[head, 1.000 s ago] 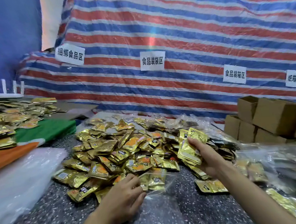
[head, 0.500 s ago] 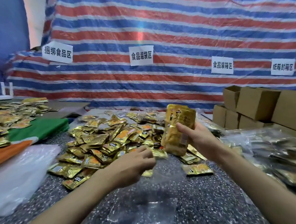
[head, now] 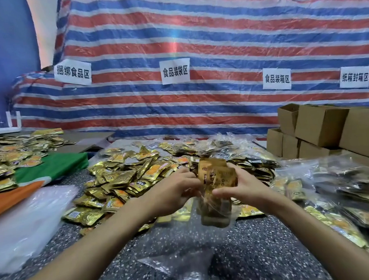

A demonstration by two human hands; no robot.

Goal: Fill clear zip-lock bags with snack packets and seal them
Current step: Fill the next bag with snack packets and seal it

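Note:
A stack of gold snack packets (head: 216, 177) stands upright above the speckled table, its lower part inside a clear zip-lock bag (head: 214, 212). My right hand (head: 245, 185) grips the stack from the right, thumb across its front. On the left, my left hand (head: 174, 193) pinches the bag's edge beside the packets. A big heap of loose gold packets (head: 125, 181) lies behind and left of my hands. The image is blurred around the bag mouth.
Empty clear bags (head: 179, 265) lie on the table (head: 263, 254) near me, more clear plastic (head: 25, 221) at left. Filled bags (head: 352, 182) pile at right below cardboard boxes (head: 331, 127). Green and orange cloth (head: 50, 169) and more packets sit far left.
My right hand brought the stack of packets down and toward the middle. My left hand lifted the clear bag up to it, and the stack's lower end now sits inside the bag.

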